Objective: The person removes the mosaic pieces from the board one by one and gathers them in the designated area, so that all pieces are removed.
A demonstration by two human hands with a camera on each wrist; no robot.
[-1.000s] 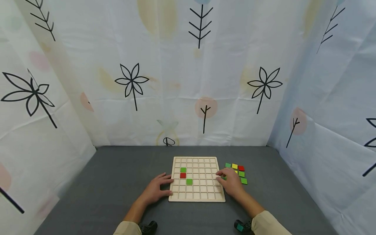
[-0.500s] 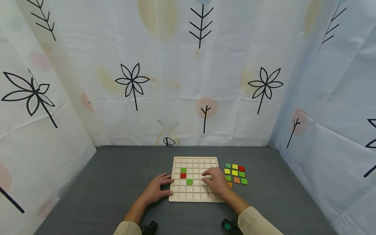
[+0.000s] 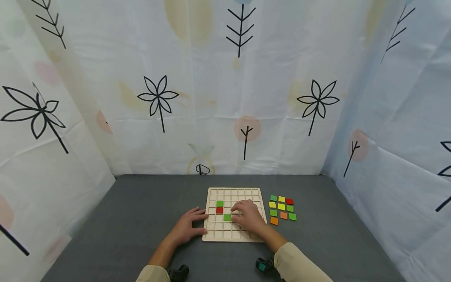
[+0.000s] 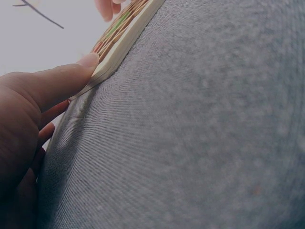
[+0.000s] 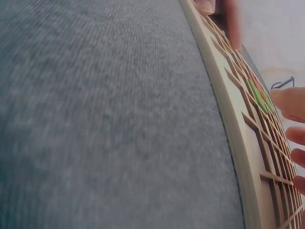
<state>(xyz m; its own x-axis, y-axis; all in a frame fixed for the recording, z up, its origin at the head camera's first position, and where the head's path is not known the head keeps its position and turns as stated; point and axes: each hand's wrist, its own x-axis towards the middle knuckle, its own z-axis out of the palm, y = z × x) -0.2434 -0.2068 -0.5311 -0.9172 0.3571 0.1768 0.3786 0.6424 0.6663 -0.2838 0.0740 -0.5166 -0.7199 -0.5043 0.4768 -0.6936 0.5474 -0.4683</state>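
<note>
A pale wooden grid board [image 3: 218, 235] lies on the dark grey tabletop. In its cells sit a green tile [image 3: 220, 203], a red tile [image 3: 219, 210] just below that, and a second green tile [image 3: 227, 217]. My left hand [image 3: 186, 225] rests at the board's left edge, fingers fairly straight; its thumb [image 4: 66, 81] lies on the rim in the left wrist view. My right hand [image 3: 248, 217] is over the middle of the board, fingertips beside the second green tile. I cannot tell whether a tile is between its thumb and fingers.
To the right of the board lie several loose tiles, among them a red one [image 3: 289, 201], a yellow one [image 3: 281, 206] and an orange one [image 3: 274, 221]. A patterned white cloth [image 3: 225, 149] hangs behind and along both sides of the table.
My right hand has moved left from the board's right edge near the loose tiles to its middle, uncovering several of those tiles. My left hand has stayed put.
</note>
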